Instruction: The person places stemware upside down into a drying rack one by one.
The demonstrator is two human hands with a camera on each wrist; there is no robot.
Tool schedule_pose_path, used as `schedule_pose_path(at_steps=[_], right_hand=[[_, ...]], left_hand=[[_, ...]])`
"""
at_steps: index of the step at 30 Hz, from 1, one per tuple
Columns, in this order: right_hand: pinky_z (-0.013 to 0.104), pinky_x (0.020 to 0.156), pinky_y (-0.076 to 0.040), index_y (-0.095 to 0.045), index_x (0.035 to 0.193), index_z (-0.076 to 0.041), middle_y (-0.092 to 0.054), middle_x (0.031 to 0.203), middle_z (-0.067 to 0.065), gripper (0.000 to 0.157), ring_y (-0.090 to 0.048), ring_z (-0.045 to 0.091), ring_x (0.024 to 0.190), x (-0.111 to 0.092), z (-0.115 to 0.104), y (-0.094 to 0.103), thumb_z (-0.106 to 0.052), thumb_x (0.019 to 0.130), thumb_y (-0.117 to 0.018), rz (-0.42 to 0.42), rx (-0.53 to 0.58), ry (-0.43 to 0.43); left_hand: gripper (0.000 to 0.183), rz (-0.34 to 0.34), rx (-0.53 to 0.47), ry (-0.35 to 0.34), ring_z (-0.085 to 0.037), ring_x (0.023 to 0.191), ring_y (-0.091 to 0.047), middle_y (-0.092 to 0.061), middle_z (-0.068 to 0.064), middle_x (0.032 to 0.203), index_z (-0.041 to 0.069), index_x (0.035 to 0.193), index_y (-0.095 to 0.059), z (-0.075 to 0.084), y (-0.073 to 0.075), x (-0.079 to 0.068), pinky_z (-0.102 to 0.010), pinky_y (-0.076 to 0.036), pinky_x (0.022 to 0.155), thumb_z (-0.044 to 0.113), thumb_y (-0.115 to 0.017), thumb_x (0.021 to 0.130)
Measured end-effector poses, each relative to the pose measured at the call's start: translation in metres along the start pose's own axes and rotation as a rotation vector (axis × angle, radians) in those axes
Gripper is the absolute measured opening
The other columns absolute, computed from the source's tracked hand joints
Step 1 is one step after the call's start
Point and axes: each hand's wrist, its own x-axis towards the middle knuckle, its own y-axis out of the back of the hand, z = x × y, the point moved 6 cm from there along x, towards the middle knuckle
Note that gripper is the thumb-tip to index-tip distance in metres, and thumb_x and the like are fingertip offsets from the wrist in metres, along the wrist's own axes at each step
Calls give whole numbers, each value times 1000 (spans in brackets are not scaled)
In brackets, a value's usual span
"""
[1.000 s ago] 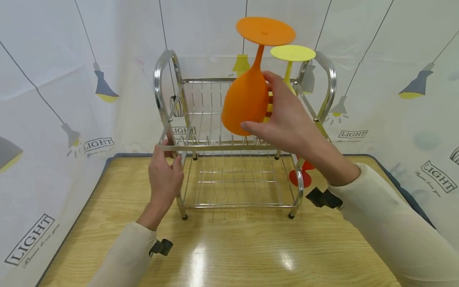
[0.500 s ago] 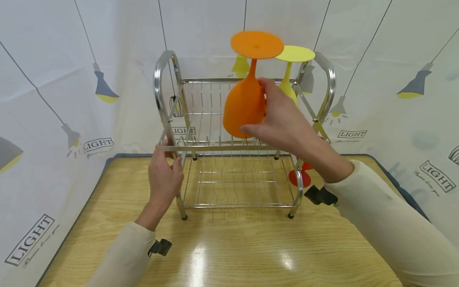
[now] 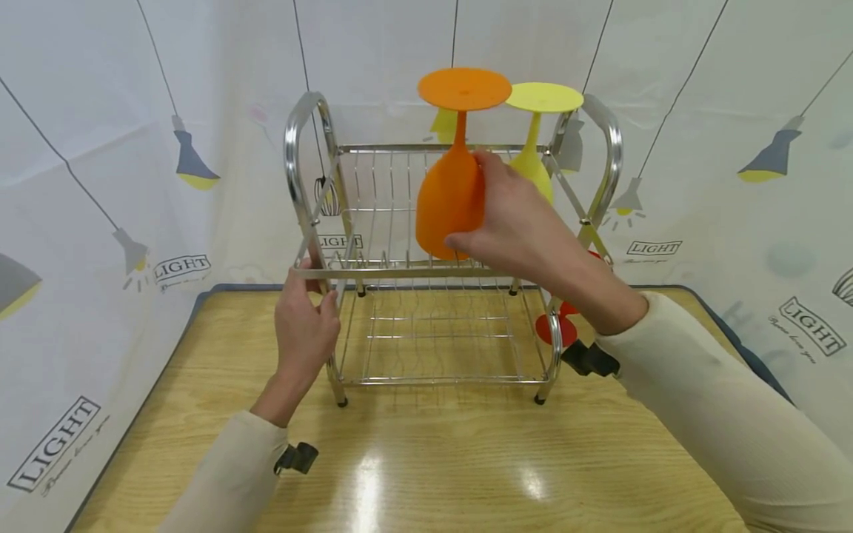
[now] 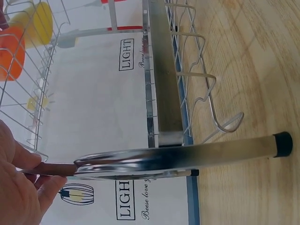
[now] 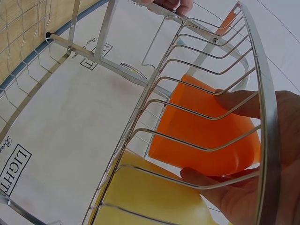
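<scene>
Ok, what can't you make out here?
Head: lower bowl of the yellow glass, behind the right hand.
Head: part of the red glass, behind a rack post and right forearm.
Left wrist: stem and base of the orange glass, beyond left edge.
Right wrist: yellow glass's base, past bottom edge.

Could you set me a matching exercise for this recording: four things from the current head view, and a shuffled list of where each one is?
1. orange goblet
2. yellow goblet
3. red goblet
4. left hand

A. low, at the right end of the rack
B. gripping the rack's left side
C. in the right hand
D. upside down on the rack, behind the right hand

Pairs: 1-C, 2-D, 3-A, 4-B
</scene>
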Motion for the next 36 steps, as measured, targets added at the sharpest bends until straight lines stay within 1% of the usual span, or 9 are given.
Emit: schedule_pose_path(at_steps=[6, 9, 15, 22, 36], right_hand=[[43, 93, -52, -27, 148, -4, -48, 135, 15, 89, -52, 29, 112, 1, -2, -3, -18, 76, -76, -16, -28, -51], [44, 94, -52, -27, 148, -2, -47, 135, 16, 88, -52, 29, 113, 2, -1, -4, -16, 76, -77, -25, -30, -64], [45, 94, -53, -29, 146, 0, -50, 133, 16, 86, -53, 30, 112, 4, 0, -7, -12, 76, -76, -50, -26, -50], [45, 95, -52, -29, 145, 3, -51, 132, 18, 83, -54, 32, 112, 5, 1, -9, -9, 78, -76, -82, -67, -21], [43, 97, -51, -27, 146, 3, -49, 134, 18, 82, -51, 31, 115, 7, 1, -9, -7, 79, -74, -103, -94, -42]], left_hand=[[41, -15, -35, 9, -28, 89, -57, -58, -18, 101, -4, 128, -50, -2, 1, 0, -38, -59, 69, -6, -59, 88], [43, -14, -44, 15, -28, 89, -58, -59, -18, 101, -5, 129, -49, -3, 1, 0, -39, -59, 69, -6, -60, 87], [42, -11, -44, 15, -28, 89, -58, -59, -18, 100, -4, 128, -50, -3, 0, 0, -39, -60, 69, -7, -60, 87], [42, -6, -42, 10, -28, 89, -58, -60, -18, 100, -5, 127, -51, -2, 1, 0, -40, -60, 69, -7, -61, 86], [44, -1, -34, 27, -29, 87, -59, -61, -19, 98, -6, 127, -50, -1, 1, 0, -38, -60, 67, -9, -62, 84]])
